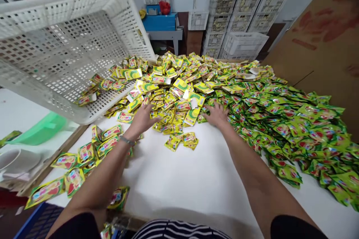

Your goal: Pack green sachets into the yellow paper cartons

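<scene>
My left hand (pixel 143 119) reaches over the near edge of a heap of small yellow boxes (pixel 181 84), fingers apart and holding nothing I can see. My right hand (pixel 217 115) is spread where the yellow boxes meet a large pile of green sachets (pixel 280 112), its fingertips at the packets. Between the hands lie small yellow packets (pixel 168 116). Two or three of them (pixel 190 140) rest nearer to me on the white tabletop (pixel 179 179). Left of my left forearm, several larger yellow-green packets (pixel 86 153) are spread out.
A white perforated crate (pixel 70 59) leans tilted on the table's left, some boxes at its lower lip. Beyond its wooden edge (pixel 53 160) are a green scoop-like tray (pixel 42 129) and a white container (pixel 21 162). Stacked crates (pixel 235 11) stand behind; cardboard (pixel 319 41) rises at right.
</scene>
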`<state>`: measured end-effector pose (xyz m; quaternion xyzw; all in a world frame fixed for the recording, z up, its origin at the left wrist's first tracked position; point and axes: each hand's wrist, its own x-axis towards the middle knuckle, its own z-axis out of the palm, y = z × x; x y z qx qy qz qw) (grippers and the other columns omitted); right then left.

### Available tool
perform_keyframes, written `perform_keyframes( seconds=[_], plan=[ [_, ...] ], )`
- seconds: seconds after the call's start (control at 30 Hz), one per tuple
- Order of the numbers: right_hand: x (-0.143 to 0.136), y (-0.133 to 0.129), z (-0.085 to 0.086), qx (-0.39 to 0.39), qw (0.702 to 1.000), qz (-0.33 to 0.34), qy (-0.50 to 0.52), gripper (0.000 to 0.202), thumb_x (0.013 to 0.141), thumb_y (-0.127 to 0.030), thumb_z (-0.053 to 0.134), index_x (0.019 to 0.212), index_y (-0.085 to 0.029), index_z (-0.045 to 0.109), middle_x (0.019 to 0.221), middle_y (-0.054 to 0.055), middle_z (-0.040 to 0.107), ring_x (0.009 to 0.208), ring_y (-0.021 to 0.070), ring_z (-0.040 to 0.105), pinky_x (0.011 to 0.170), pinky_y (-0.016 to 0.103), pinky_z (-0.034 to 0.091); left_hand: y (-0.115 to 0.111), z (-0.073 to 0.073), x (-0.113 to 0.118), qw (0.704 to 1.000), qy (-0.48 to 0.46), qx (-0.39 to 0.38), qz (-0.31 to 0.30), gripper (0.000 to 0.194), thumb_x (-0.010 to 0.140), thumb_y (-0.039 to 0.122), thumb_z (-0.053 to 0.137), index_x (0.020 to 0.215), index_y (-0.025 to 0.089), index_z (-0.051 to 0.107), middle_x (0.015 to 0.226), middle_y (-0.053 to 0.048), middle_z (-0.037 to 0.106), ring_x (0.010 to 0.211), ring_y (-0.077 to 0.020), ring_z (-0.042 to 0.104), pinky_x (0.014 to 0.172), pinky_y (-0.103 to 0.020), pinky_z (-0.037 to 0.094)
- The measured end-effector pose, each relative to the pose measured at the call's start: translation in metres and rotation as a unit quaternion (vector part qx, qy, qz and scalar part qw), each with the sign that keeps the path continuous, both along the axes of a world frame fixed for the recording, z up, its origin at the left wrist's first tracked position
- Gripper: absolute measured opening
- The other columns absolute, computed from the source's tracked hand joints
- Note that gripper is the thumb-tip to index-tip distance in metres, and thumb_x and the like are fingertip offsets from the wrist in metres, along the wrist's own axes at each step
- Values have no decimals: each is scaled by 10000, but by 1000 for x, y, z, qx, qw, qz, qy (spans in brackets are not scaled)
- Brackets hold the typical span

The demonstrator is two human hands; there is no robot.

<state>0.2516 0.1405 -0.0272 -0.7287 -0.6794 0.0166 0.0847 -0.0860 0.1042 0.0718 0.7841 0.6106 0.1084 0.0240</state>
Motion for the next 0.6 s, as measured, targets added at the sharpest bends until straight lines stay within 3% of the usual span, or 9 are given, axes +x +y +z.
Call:
perform_keyframes(
  seconds=[0.1, 0.23, 0.37, 0.47, 0.6],
  plan=[
    [-7, -28, -13, 16, 998, 43, -36, 499, 915, -552, 411, 1315, -294, 560, 1348, 148, 522, 1194, 370, 460, 938, 590, 354, 62, 7, 24, 999, -17, 43, -13, 653, 832, 565, 570, 1301, 114, 530, 1274, -177, 576, 1206, -306, 507, 1015, -384, 398],
    [-12, -83, -38, 100, 986, 117, -62, 441, 916, -487, 448, 1274, -275, 596, 1276, 129, 582, 1205, 355, 451, 993, 590, 302, 138, 30, 31, 995, 1, 97, 1, 672, 834, 618, 528, 1251, 93, 573, 1214, -189, 592, 1170, -312, 502, 991, -382, 389],
    [-14, -118, -56, 205, 966, 157, -27, 450, 883, -467, 534, 1293, -289, 576, 1325, 110, 562, 1245, 347, 437, 1022, 563, 302, 209, 44, 34, 998, 38, 45, 22, 710, 792, 690, 512, 1173, 103, 632, 1064, -166, 664, 1063, -309, 555, 916, -356, 407],
    [-13, -122, -60, 224, 963, 146, 6, 506, 867, -447, 561, 1339, -267, 523, 1358, 117, 535, 1272, 346, 428, 1027, 544, 319, 257, 42, 49, 998, 40, -20, 43, 738, 788, 735, 442, 1085, 105, 685, 1007, -166, 687, 988, -304, 599, 849, -341, 430],
    [-9, -127, -61, 219, 964, 148, 35, 638, 880, -435, 504, 1465, -232, 355, 1420, 149, 468, 1330, 371, 374, 1050, 583, 276, 299, 28, 83, 997, 42, -67, 20, 823, 725, 776, 464, 1239, 154, 625, 1171, -149, 661, 1069, -328, 586, 870, -344, 444]
  ],
)
